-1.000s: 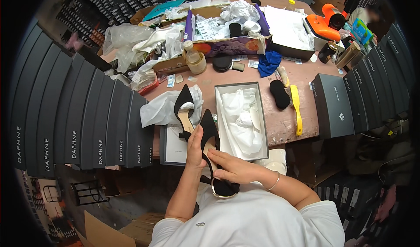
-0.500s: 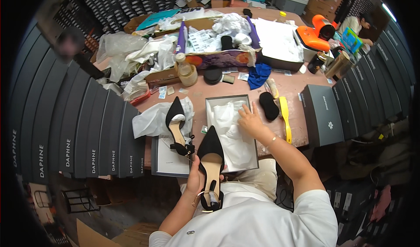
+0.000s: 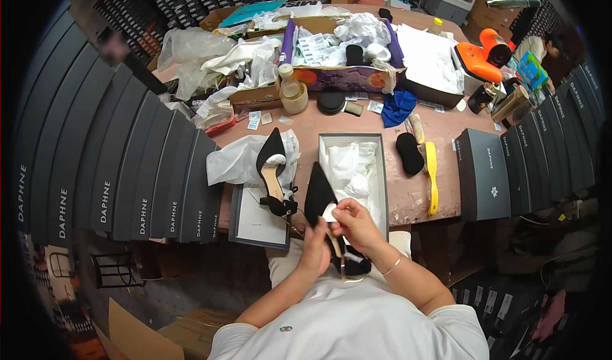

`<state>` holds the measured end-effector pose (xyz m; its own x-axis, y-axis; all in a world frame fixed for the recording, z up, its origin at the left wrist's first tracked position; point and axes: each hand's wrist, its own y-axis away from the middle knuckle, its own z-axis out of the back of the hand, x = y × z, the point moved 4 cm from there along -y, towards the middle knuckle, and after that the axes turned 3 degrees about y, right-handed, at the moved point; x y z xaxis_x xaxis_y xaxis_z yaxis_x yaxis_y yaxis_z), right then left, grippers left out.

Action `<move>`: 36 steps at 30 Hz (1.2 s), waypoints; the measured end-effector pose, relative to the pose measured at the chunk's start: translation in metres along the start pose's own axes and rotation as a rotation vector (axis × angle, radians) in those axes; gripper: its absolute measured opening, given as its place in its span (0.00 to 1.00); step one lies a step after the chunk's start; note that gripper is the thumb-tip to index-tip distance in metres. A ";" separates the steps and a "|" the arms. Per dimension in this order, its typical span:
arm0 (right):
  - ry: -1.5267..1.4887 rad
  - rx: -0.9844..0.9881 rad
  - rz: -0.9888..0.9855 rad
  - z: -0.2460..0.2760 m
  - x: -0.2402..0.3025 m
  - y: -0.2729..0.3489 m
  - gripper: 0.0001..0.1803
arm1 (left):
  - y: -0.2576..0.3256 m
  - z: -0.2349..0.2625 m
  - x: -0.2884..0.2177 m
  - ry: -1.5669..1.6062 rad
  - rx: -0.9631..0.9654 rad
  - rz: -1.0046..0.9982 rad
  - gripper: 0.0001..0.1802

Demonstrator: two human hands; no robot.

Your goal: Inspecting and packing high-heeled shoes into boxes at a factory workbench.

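Black pointed-toe shoe point(image 3: 319, 197) sits in both your hands, just above the table's near edge, toe aimed away from you and overlapping the left wall of the open shoe box point(image 3: 384, 168). Your left hand point(image 3: 314, 248) is closed around the shoe's rear part from below. Your right hand point(image 3: 354, 223) pinches a small white piece point(image 3: 329, 213) against the shoe's insole, fingers curled.

Second black shoe point(image 3: 273, 168) lies to the left, apart from the held one, partly on white wrapping paper point(image 3: 237, 159) and partly on the grey box lid point(image 3: 255, 220). The open box holds crumpled white tissue point(image 3: 352, 168).

Right of the box, on the pink table point(image 3: 408, 200): a black pad point(image 3: 409, 153) and, just beside it, a yellow brush point(image 3: 431, 175). A closed dark box point(image 3: 482, 172) stands further right. A row of dark boxes point(image 3: 115, 181) lines your left side.
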<state>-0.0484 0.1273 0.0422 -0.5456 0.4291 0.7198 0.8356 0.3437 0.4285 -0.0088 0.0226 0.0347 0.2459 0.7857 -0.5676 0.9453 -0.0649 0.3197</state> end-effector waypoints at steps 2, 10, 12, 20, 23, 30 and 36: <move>0.485 -0.002 0.205 -0.004 0.005 -0.005 0.07 | 0.008 -0.004 0.002 -0.140 -0.008 -0.055 0.26; 1.894 -0.145 0.685 0.054 0.047 -0.049 0.20 | -0.004 0.014 -0.022 -0.137 -0.165 0.439 0.25; 1.876 -0.135 0.607 0.074 0.029 -0.071 0.20 | -0.009 0.011 -0.029 -0.084 -0.171 0.458 0.28; 1.872 -0.018 0.457 0.072 0.030 -0.030 0.16 | -0.002 0.007 -0.035 0.028 -0.091 0.453 0.33; 1.840 -0.041 0.467 0.079 0.022 -0.042 0.16 | 0.002 -0.003 -0.042 -0.027 -0.021 0.417 0.32; 1.496 -0.410 0.622 0.061 0.083 -0.009 0.19 | -0.005 -0.001 -0.046 -0.042 -0.032 0.442 0.36; 2.164 -0.159 0.532 0.051 0.040 -0.028 0.12 | -0.007 -0.018 -0.048 -0.088 0.054 0.385 0.37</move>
<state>-0.0964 0.1775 0.0311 0.4454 -0.8949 0.0270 0.8953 0.4455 -0.0026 -0.0311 -0.0039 0.0733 0.6001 0.6418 -0.4775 0.7894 -0.3788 0.4830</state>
